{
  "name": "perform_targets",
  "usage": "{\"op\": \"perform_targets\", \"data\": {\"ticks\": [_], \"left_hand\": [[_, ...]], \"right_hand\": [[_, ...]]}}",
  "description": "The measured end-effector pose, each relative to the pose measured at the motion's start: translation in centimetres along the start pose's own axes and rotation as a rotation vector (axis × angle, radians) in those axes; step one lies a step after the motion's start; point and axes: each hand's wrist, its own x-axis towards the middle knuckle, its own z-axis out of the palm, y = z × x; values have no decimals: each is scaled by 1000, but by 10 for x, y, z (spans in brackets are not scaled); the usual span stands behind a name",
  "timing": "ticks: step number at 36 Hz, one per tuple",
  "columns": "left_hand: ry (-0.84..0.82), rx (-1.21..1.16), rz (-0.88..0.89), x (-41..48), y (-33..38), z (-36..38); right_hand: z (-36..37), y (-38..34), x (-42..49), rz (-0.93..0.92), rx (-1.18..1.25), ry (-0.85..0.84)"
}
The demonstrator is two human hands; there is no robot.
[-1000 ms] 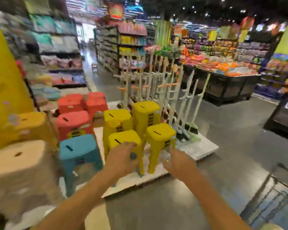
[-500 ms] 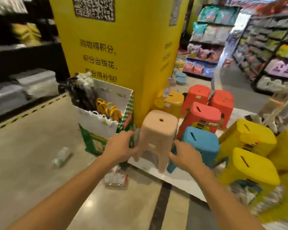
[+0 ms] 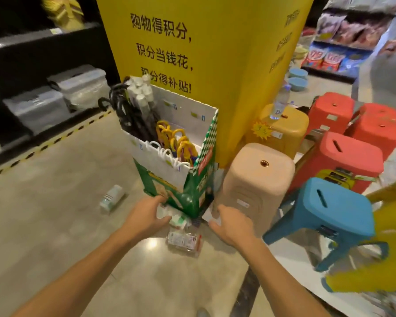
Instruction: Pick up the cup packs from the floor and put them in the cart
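Hands both low at the foot of the green-and-white cardboard umbrella display box (image 3: 176, 175). Left hand (image 3: 146, 213) had its grip pinching a clear-wrapped white cup pack (image 3: 174, 217) on the grey floor (image 3: 55, 225). Right hand (image 3: 232, 225) touched a white pack edge (image 3: 209, 216); grip state unclear. Second clear pack with red label (image 3: 184, 240) lay on floor between the hands; third white-green pack (image 3: 112, 197) lay well left. Beige plastic stool (image 3: 256, 179) just right.

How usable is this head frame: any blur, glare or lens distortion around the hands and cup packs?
Head view: centre fairly sharp, left hand and right hand readable; glare spot on the floor beside the cup pack; right edge smeared, yellow stool blurred; wide-angle bending at the borders.
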Motion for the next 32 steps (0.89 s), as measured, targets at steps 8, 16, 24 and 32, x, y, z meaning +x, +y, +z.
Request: {"op": "perform_targets", "data": {"ticks": [8, 16, 24, 32], "left_hand": [[-103, 4, -70, 64, -52, 11], [-201, 61, 4, 158, -147, 26], [-267, 199, 131, 269, -272, 90], [-305, 197, 188, 358, -375, 217]], "right_hand": [[32, -23, 78, 12, -43, -104], [87, -67, 142, 115, 6, -167], [210, -109, 212, 282, -18, -244], [377, -101, 301, 307, -6, -268]]}}
